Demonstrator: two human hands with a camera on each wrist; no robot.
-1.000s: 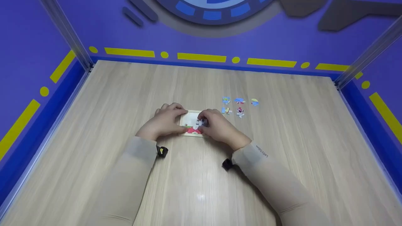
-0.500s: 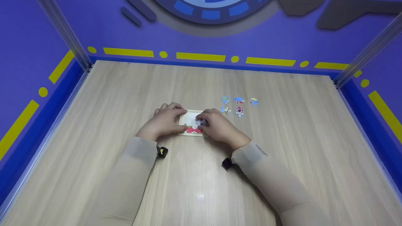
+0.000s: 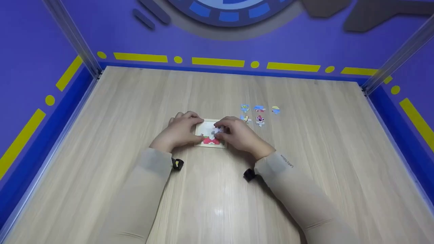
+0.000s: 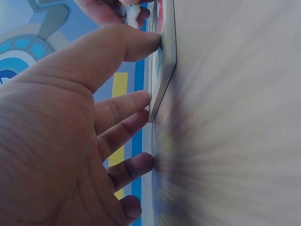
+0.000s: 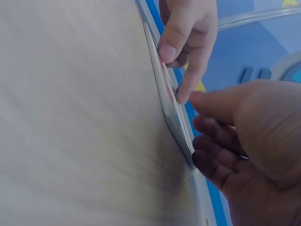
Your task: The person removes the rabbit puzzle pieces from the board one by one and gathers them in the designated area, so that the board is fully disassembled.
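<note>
A small puzzle tray (image 3: 211,146) with a pale wooden rim lies on the table between my hands. Red puzzle pieces (image 3: 207,140) fill part of its near side, and its white bottom shows behind them. My left hand (image 3: 179,131) rests at the tray's left end, thumb on the near part and fingertips by the far corner. In the left wrist view those fingers (image 4: 127,110) are nearly straight. Over the right half of the tray, my right hand (image 3: 240,136) pinches a whitish puzzle piece (image 3: 218,130) between thumb and fingers. The right wrist view hides that piece behind the hand.
Several loose puzzle pieces lie right of and behind the tray, among them a blue-and-yellow one (image 3: 275,109) and one with a red-and-white face (image 3: 260,120). Purple-blue panels (image 3: 217,44) wall the wooden table (image 3: 135,101) at the back and sides.
My right thumb has lifted slightly and the pinched piece has shifted a little, uncovering more of the tray's near right corner. My left hand keeps its place on the tray.
</note>
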